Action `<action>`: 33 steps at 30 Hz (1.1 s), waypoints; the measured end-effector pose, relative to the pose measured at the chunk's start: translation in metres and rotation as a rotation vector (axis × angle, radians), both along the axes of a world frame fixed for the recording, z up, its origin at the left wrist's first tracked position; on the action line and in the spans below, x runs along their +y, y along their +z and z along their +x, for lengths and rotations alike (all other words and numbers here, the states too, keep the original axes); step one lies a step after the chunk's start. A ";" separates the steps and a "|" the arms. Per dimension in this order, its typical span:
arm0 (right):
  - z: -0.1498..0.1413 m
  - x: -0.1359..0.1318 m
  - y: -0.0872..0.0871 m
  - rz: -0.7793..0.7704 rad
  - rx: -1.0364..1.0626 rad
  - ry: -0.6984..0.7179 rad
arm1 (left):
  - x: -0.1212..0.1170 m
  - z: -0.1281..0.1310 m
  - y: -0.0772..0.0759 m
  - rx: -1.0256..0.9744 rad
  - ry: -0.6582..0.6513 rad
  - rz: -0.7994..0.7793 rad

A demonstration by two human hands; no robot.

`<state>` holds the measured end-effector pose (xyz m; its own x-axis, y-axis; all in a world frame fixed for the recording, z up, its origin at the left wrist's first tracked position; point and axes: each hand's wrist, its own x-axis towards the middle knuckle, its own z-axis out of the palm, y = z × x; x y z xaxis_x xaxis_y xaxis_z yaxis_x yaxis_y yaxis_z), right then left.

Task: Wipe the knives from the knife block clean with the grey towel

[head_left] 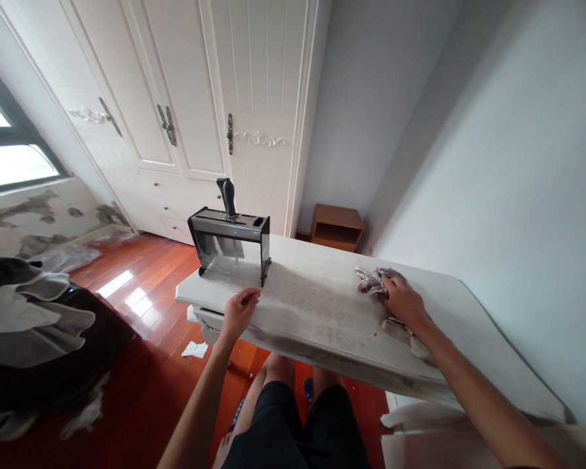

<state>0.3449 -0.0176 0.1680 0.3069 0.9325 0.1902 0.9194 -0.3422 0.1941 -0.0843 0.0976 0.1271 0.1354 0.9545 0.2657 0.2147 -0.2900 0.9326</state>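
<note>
On the dusty white tabletop (317, 306), my right hand (403, 299) is closed on a crumpled grey-brown patterned cloth (368, 281). Partly under that wrist lies a beige and brown item (395, 329), perhaps another cloth; its kind is unclear. My left hand (241, 312) is at the table's near edge on the left, its fingers curled in and nothing visible in them. Just beyond it stands a clear-sided box with a black and grey frame (232, 225), which looks like a knife block. A black handle (228, 197) sticks up from its top.
A white wardrobe (190, 85) stands behind the table, with a small brown cabinet (338, 218) beside it. The wall (532, 169) borders the table's right side. At left, pale fabric (34, 319) lies over a dark object. White paper (194, 350) is on the red floor.
</note>
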 end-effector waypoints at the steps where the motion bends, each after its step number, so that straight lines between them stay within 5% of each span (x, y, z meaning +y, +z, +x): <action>1: 0.006 -0.006 -0.002 0.006 -0.010 0.025 | 0.002 -0.005 0.001 -0.020 0.032 -0.006; 4: 0.030 -0.025 -0.005 0.062 -0.050 -0.028 | 0.009 -0.021 0.000 -0.083 0.145 -0.038; 8: 0.069 -0.049 0.002 0.054 -0.075 -0.326 | 0.023 -0.033 -0.005 -0.130 0.281 -0.073; 14: 0.125 -0.077 0.011 0.067 -0.063 -0.569 | 0.032 -0.021 -0.009 -0.187 0.313 -0.112; 24: 0.158 -0.096 0.010 0.097 0.043 -0.547 | 0.035 -0.029 -0.013 -0.174 0.378 -0.043; 30: 0.149 -0.069 0.022 0.052 0.116 -0.653 | 0.033 -0.050 0.005 -0.125 0.524 0.054; 33: 0.129 -0.047 0.022 0.039 0.081 -0.486 | 0.037 -0.062 0.016 -0.154 0.690 0.115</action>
